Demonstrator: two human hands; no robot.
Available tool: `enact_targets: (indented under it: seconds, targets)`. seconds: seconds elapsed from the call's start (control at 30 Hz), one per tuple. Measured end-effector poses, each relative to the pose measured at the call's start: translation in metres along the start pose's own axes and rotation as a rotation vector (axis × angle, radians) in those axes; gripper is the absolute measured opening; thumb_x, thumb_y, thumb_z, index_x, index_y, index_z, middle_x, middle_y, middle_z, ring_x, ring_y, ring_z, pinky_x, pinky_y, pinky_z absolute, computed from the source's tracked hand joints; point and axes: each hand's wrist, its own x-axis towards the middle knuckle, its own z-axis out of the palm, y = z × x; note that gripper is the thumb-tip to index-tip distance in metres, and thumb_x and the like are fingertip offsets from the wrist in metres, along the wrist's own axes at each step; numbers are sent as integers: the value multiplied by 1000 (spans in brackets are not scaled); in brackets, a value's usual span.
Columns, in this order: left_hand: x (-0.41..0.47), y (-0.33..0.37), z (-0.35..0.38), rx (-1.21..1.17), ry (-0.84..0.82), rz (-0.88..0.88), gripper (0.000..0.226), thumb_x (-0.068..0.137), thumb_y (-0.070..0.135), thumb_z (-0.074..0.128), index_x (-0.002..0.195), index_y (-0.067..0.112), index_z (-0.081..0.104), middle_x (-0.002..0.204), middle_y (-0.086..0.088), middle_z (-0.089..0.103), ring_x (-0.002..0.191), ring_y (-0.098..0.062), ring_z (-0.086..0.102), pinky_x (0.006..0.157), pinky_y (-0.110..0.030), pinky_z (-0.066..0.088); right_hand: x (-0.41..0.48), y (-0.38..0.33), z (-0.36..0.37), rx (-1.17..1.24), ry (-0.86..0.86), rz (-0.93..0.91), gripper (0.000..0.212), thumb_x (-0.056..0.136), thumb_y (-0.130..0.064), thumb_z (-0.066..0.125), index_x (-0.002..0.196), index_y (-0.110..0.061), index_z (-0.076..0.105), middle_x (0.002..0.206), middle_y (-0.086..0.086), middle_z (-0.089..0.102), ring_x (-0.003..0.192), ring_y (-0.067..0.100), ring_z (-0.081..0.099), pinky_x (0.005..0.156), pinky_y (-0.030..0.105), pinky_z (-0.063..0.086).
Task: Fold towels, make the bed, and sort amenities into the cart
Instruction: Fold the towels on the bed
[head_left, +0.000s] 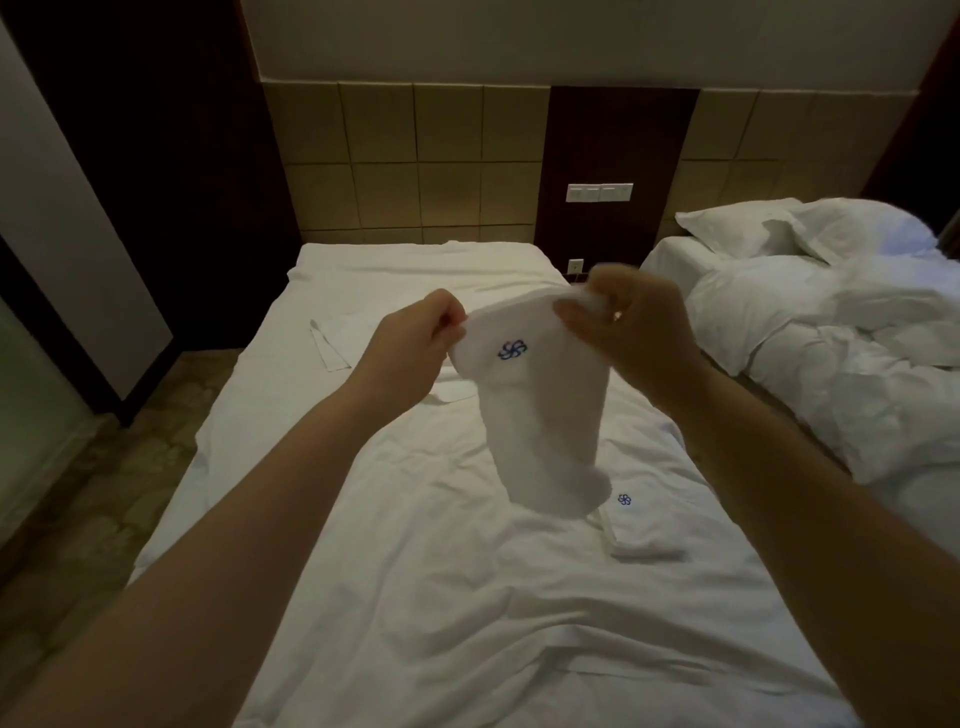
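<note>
Above the near bed (467, 597), the left hand (415, 338) and right hand (631, 332) pinch the hanging monogrammed towel (540, 415) by its top corners; a loosened pinch could drop it crumpled.

No words or numbers are legible. The only marks are two emblems. (a) A blue stitched emblem (512, 349), pinwheel-shaped, stands near the upper edge of the hanging towel (545, 415). (b) A second blue emblem (624, 500) of the same form stands at the far corner of the folded towel (652, 527), which lies on the bed sheet (415, 571).
</note>
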Motion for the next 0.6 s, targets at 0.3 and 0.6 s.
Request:
enact_targets:
  seconds: [0.3,0.6]
  targets:
    - [25,-15,-2,-158,-80,10,28,95,1,43,77,23,44,73,5,50,68,-12,45,66,-26,43,24,-4,1,52,-56,60,25,83,-22,71,75,-9,51,69,12,53,65,35,56,57,36,49]
    - [39,-20,11,-432,-116,-52,38,95,-4,35,81,27,51,66,0,47,61,-14,43,59,-25,38,10,10,18,358,-16,358,28,84,-11,70,75,-22,46,70,-5,49,57,-3,53,51,11,44]
